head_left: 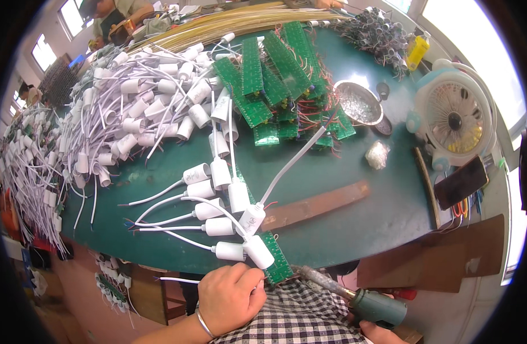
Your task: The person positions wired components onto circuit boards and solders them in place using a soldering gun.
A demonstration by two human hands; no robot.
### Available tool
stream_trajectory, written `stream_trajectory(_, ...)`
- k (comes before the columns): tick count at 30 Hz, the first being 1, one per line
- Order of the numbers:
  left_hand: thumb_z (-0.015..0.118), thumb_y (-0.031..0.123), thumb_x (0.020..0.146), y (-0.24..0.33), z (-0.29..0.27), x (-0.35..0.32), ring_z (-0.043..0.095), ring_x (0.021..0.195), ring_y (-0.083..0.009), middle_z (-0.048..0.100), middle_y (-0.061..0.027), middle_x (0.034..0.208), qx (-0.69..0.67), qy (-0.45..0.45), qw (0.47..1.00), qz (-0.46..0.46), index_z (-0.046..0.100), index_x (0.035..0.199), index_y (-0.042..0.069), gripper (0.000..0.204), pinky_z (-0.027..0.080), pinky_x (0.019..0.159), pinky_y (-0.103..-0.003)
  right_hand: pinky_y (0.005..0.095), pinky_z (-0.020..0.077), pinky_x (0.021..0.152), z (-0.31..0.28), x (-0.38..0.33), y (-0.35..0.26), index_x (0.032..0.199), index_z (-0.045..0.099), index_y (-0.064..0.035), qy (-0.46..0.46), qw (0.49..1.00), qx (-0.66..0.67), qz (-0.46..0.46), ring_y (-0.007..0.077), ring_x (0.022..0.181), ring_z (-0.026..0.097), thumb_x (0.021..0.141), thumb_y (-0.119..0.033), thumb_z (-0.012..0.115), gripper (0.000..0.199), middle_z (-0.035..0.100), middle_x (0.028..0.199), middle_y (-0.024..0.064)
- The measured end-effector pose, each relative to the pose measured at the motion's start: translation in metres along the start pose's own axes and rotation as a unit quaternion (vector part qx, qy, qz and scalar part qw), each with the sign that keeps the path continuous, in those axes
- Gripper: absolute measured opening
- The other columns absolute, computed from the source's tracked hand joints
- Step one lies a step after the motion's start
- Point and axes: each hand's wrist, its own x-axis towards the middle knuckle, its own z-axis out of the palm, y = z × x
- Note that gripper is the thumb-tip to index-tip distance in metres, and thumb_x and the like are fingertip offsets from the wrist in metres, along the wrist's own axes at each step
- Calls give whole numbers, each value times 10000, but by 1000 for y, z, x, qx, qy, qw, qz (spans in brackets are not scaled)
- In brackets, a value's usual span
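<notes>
My left hand (232,295), with a metal bangle at its wrist, is closed beside the near end of a long green circuit board (279,265). A white cable (180,280) runs into this hand, and what sits on its end is hidden by the fingers. My right hand (381,332), partly cut off by the lower edge, is closed on the green handle of a soldering iron (378,308). The iron's metal barrel points left, its tip close to the board's near end. Several white cylindrical caps with cables, such as one cap (258,252), are lined along the board.
A large heap of white cabled caps (143,109) covers the left. Green circuit boards (275,74) are stacked at the back, beside a metal bowl (355,103). A brown strip (315,205) lies mid-table. A fan (455,117) and phone (461,182) stand right. Another person (117,17) sits behind.
</notes>
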Motion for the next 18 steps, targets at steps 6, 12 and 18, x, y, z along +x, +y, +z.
stream_trajectory(6, 649, 154, 722, 1, 0, -1, 528, 701, -219, 545, -7, 726, 44, 20, 999, 14, 598, 783, 130, 83, 361, 659, -371, 357, 496, 782, 2, -11, 20, 1157, 554, 18, 46, 997, -56, -25, 219, 869, 614, 860, -463, 672, 577, 643, 942, 121)
stream_trajectory(12, 659, 159, 704, 0, 8, -1, 488, 869, -199, 566, 35, 815, -26, 33, 999, -21, 587, 728, 152, 76, 273, 764, -396, 370, 511, 741, -9, 12, 2, 1068, 609, 24, -55, 995, -77, -30, 259, 818, 636, 850, -459, 682, 535, 656, 920, 136)
stream_trajectory(18, 654, 110, 649, 0, 11, -2, 468, 904, -226, 563, 11, 821, -23, 31, 999, -33, 588, 706, 143, 93, 248, 793, -405, 360, 516, 697, -1, 7, 4, 1053, 621, 30, -49, 989, -131, -52, 258, 764, 635, 855, -379, 687, 459, 660, 905, 133)
